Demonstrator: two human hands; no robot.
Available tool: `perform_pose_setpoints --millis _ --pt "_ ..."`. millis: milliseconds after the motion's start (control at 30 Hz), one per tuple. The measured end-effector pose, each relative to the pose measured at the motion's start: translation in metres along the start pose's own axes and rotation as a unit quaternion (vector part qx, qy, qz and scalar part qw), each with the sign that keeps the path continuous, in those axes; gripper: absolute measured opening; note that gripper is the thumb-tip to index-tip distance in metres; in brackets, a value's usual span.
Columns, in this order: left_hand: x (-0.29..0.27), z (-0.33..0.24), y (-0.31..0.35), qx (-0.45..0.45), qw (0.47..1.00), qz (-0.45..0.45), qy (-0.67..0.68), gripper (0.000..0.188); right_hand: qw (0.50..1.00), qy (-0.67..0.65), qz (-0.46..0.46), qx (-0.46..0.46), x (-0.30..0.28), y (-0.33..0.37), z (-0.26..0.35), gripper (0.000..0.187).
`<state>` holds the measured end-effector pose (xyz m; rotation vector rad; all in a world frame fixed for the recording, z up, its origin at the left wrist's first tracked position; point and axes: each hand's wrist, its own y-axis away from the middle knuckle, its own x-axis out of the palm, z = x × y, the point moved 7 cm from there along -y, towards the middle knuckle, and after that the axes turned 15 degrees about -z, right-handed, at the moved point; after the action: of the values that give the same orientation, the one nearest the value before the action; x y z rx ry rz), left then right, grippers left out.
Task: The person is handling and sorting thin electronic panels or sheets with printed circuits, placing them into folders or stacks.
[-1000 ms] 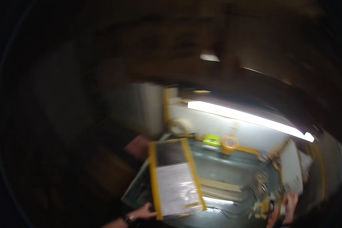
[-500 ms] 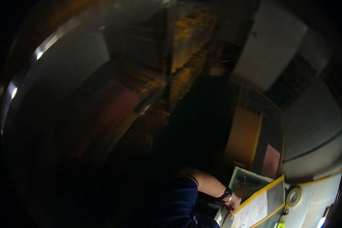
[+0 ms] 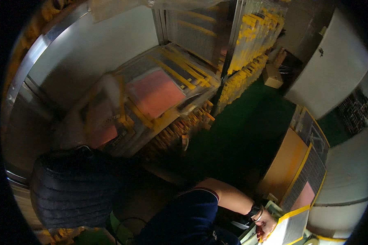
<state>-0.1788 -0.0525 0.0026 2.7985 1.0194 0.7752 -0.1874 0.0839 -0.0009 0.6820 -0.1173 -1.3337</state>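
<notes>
- Left hand (image 3: 267,226): at the near edge of the yellow-edged panel (image 3: 297,226), fingers curled downward. Cannot tell whether they pinch the edge or only rest on it; the contact is partly hidden. Placement at the border probably steadies the panel while leaving its face uncovered.
- Right hand: out of view; state cannot be told.
- Panel: lower right, by the pale green desk (image 3: 275,209), cut off by the lower border. White and dark areas face up, presumably for easy viewing.
- Wrist: dark watch (image 3: 254,211); navy sleeve (image 3: 188,216) above the elbow.
- Beyond the desk: brown board (image 3: 284,163) beside a dark gridded panel (image 3: 300,179) bearing a pink sheet (image 3: 305,196).
- Left of the green floor (image 3: 249,110): stack (image 3: 192,120) with yellow-ended layers, likely piled flat to save room; larger pink sheet (image 3: 156,94) on top, perhaps as a marker.
- Lower left: black quilted jacket (image 3: 69,188).
</notes>
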Motion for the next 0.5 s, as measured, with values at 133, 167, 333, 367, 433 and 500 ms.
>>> perform_pose_setpoints --millis 133,167,333,367,433,500 --pt "-0.045 -0.025 0.007 0.03 0.999 -0.008 -0.018 0.015 0.999 0.016 0.031 -0.017 0.052 -0.045 0.064 0.048" --pt "-0.054 -0.033 0.008 0.04 0.999 0.0 -0.033 0.015 0.999 0.019 0.034 -0.018 0.062 -0.054 0.081 0.049" --pt "-0.153 -0.094 0.064 0.066 0.997 -0.032 -0.022 0.015 1.0 -0.02 -0.004 -0.02 0.111 -0.084 0.156 0.05" --pt "-0.178 -0.089 0.075 0.072 0.995 -0.056 -0.033 0.014 0.999 -0.04 -0.027 -0.018 0.118 -0.083 0.162 0.051" --pt "-0.219 -0.111 0.12 0.04 0.995 -0.085 -0.037 0.013 0.992 -0.077 -0.096 -0.014 0.115 -0.08 0.175 0.052" --pt "-0.235 -0.158 0.159 0.11 0.99 -0.081 -0.026 0.015 0.982 -0.083 -0.161 -0.044 0.096 -0.057 0.206 0.056"
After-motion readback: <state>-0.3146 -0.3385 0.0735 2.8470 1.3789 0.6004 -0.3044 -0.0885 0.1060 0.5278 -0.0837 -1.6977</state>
